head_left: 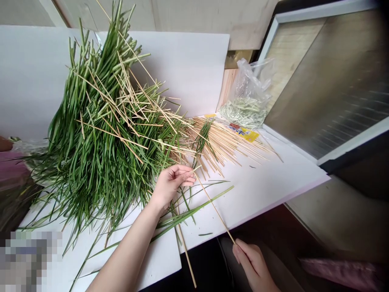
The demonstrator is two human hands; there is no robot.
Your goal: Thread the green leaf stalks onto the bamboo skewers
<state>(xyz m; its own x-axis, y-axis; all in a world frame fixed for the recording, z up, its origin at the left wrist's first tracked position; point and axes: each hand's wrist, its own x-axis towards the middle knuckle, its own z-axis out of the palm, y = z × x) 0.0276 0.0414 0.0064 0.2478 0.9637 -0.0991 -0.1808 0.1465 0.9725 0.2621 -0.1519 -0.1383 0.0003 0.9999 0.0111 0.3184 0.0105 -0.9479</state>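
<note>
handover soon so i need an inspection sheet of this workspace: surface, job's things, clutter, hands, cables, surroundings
Surface: white tabletop, partly covered
Job's things: heap of green stalks, pale sticks strewn over it; more sticks fanned out to its right
Clutter: loose green leaves near the front; one loose stick past the near edge
Hands: right hand holds a thin stick by its lower end; left hand is at its upper end, grip unclear
Cables: nothing seen for certain
Surroundings: clear plastic bag with pale strips at the back; framed panel on the right

Skewer (214, 206) plain matt wood; bag (253, 77) thin, glossy, crinkled plastic; tabletop (255, 190) smooth, matt; leaves (100, 170) smooth.
</note>
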